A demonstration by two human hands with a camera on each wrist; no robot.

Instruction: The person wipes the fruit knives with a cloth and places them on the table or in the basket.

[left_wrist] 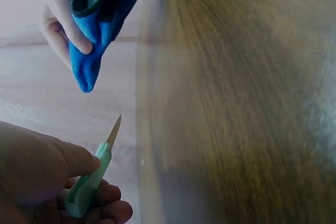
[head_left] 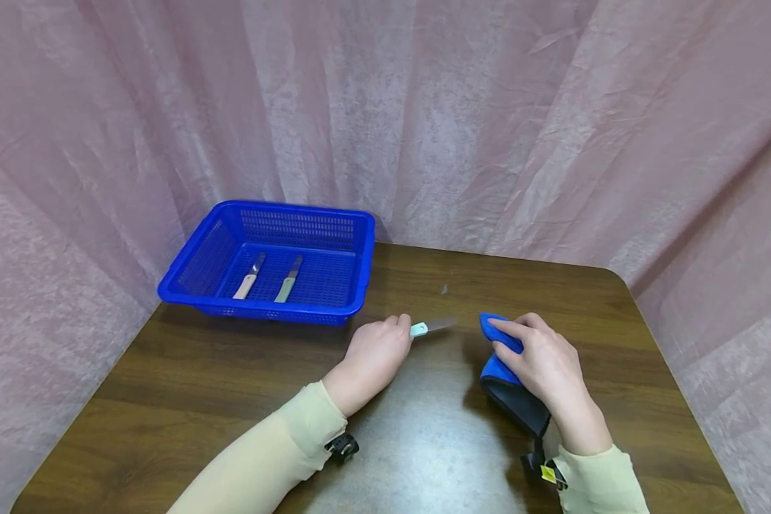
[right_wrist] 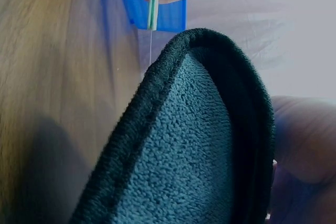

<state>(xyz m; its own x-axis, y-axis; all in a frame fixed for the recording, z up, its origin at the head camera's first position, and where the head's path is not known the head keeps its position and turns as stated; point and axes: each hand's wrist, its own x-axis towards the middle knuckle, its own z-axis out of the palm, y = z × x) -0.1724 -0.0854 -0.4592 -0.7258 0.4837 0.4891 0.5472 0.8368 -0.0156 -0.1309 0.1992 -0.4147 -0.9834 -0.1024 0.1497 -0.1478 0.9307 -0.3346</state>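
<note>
My left hand [head_left: 378, 350] holds a small knife by its pale mint handle [left_wrist: 88, 184], the thumb pressed along it. The knife's blade [head_left: 441, 323] points right, toward my other hand. My right hand [head_left: 546, 357] pinches a folded blue cloth [head_left: 500, 368] with a dark grey side and black edging. In the right wrist view the cloth's grey face [right_wrist: 181, 145] fills the middle and hides part of the hand. A gap separates blade and cloth in the head view; both are held above the table.
A blue plastic basket [head_left: 360, 285] stands at the back left of the wooden table [head_left: 231, 385]. Inside it lie a knife with a pinkish handle [head_left: 245, 286] and one with a green handle [head_left: 285, 289]. Pink curtains [head_left: 424, 128] hang behind the table and at its sides.
</note>
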